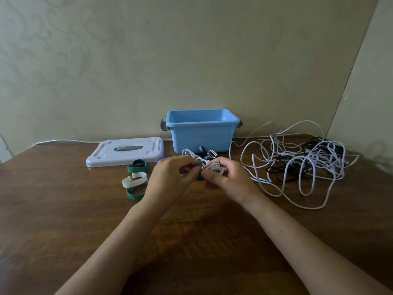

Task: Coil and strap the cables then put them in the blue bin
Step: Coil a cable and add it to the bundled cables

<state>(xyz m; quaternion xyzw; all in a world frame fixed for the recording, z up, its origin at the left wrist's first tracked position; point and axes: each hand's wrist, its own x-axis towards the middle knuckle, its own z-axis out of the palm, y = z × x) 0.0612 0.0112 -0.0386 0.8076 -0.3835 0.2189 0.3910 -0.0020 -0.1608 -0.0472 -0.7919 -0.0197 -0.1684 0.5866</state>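
Hands meeting mid-table, well off the front edge; right hand (223, 177) is curling round white coiled cable (214, 167); left hand (170, 173) fingers are pinching green strap (200, 174) btwn them; blue bin (202, 129) is sitting at back edge.

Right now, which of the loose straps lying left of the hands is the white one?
The middle strap: a white curl lying between two green straps, one farther back beside the bin lid, one nearest the camera.

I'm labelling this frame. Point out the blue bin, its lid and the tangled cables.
blue bin (200, 137): head view, front wall.
lid (110, 155): head view, flat top, left of slot.
tangled cables (297, 162): head view, middle of the heap.
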